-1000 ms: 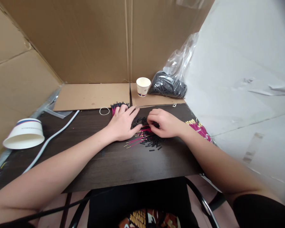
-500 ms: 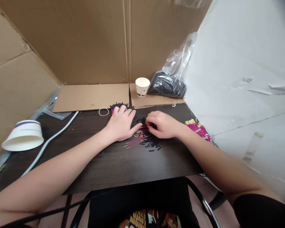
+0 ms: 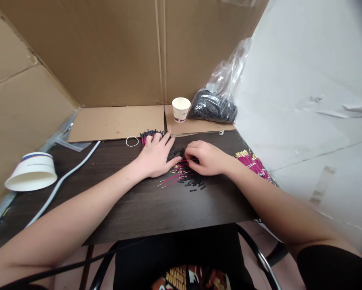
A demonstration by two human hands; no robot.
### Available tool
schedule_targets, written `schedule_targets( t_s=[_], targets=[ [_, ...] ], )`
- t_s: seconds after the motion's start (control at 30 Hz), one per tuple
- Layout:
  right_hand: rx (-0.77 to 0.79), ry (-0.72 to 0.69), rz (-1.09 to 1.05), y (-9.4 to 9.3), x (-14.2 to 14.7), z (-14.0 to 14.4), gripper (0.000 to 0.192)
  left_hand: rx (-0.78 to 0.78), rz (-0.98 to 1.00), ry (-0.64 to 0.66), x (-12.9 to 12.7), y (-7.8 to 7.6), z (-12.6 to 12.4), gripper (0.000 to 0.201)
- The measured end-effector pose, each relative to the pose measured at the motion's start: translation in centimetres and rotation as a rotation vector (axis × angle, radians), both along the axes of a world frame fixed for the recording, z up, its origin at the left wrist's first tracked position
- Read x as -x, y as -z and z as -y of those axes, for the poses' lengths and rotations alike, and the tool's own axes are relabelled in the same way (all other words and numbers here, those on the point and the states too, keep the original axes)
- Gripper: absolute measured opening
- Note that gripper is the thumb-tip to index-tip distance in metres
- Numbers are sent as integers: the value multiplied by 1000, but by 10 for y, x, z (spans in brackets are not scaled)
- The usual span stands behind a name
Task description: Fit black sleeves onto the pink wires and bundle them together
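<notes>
My left hand lies palm down with its fingers spread, their tips at a bundle of magenta wires with black sleeved ends. Its thumb reaches toward loose magenta wires with gold tips. Over the loose wires and a pile of short black tubes, my right hand is curled with thumb and fingers pinched together. Whatever lies between those fingertips is hidden. Beside my right forearm rests a tied bundle of magenta wires with gold ends.
A paper cup stands on the cardboard strip at the back. Next to it leans a clear bag of black tubes. Another paper cup lies tipped at left, near a pale cable. A white rubber band is on the dark table.
My left hand's fingers have spread wider, with the index finger stretched further toward the cardboard. My right hand stays in nearly the same place over the pile.
</notes>
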State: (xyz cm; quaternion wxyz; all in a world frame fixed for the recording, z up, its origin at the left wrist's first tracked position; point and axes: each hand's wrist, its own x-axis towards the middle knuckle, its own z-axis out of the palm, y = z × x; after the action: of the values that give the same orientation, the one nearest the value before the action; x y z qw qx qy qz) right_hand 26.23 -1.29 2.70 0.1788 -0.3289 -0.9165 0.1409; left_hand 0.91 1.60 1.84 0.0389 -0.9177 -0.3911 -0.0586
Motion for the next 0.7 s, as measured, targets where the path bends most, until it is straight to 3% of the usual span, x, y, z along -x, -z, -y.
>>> schedule_targets(
  t_s=[0.47,0.7],
  targets=[
    [13,-3,-6,1,1,1,6,5,-1,47,0,0,0,76],
    [39,-10,-25,1,3,1,7,26,-43,-14,-1,-4,-2,86]
  ],
)
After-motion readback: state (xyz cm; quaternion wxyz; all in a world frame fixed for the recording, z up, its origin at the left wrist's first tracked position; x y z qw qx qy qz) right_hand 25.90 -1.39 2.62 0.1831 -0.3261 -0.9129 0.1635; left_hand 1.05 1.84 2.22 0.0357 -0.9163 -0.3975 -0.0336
